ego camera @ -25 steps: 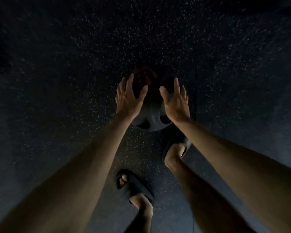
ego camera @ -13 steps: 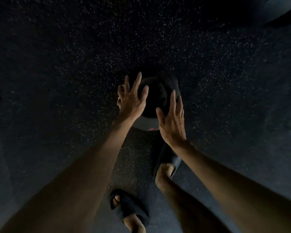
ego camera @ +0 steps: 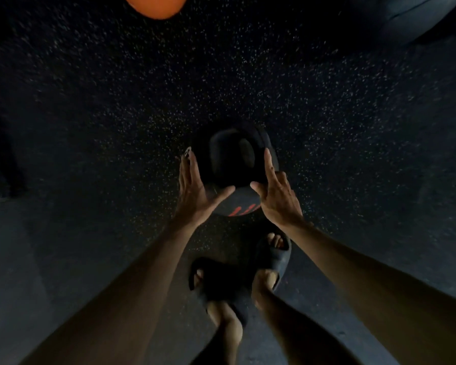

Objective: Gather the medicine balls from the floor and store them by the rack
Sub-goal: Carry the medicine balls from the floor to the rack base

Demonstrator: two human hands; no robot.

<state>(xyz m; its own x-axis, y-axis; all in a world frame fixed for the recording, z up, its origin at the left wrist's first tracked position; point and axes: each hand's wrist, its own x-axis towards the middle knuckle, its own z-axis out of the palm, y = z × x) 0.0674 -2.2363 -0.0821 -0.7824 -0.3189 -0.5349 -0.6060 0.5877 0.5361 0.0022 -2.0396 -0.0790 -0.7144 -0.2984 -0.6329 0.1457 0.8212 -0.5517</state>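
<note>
Black medicine ball (ego camera: pixel 234 162), marked red, sits between your left hand (ego camera: pixel 195 191) and right hand (ego camera: pixel 277 198), both pressing its sides with straight, spread fingers, just ahead of your sandals (ego camera: pixel 221 288). Farther off on the speckled floor (ego camera: pixel 103 122) lies an orange ball (ego camera: pixel 156 5).

Far beyond the left hand (ego camera: pixel 195 191), an orange rounded object (ego camera: pixel 156 5) is cut by the top edge, so only its lower curve shows. Far beyond the right hand (ego camera: pixel 277 196), a large dark rounded object (ego camera: pixel 406 14) runs off the top and right edges. Between the 2 hands, the black round medicine ball (ego camera: pixel 234 159) has both flanks covered by palms. Its red markings (ego camera: pixel 241 209) are too dim to read.
</note>
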